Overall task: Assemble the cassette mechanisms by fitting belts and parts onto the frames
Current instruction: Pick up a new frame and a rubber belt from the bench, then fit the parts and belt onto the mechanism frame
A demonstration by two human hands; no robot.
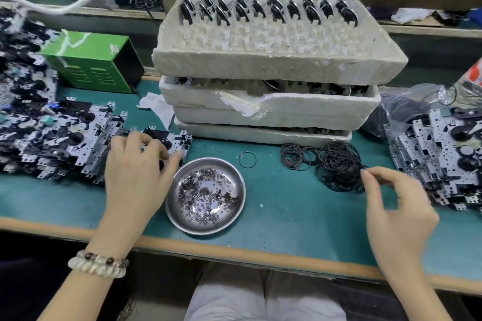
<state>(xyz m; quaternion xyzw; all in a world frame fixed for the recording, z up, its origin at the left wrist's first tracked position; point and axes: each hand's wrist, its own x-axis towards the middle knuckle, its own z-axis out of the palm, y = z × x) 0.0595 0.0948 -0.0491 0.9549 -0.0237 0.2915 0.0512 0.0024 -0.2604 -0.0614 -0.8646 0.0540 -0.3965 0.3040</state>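
My left hand (138,167) grips a cassette frame (172,139) lying on the green bench mat, fingers curled over its near edge. My right hand (391,200) pinches at the right edge of a tangled pile of thin black belts (336,164). A single loose belt (247,160) lies between the pile and a steel dish of small washers (206,194). A row of frames (60,135) is stacked at the left. Another stack of frames (438,161) lies at the right.
Stacked foam trays (273,86) holding black flywheels stand at the back centre. A green metal box (94,62) sits back left, a clear plastic bag (407,104) back right. The bench's wooden front edge (234,255) runs just below the dish.
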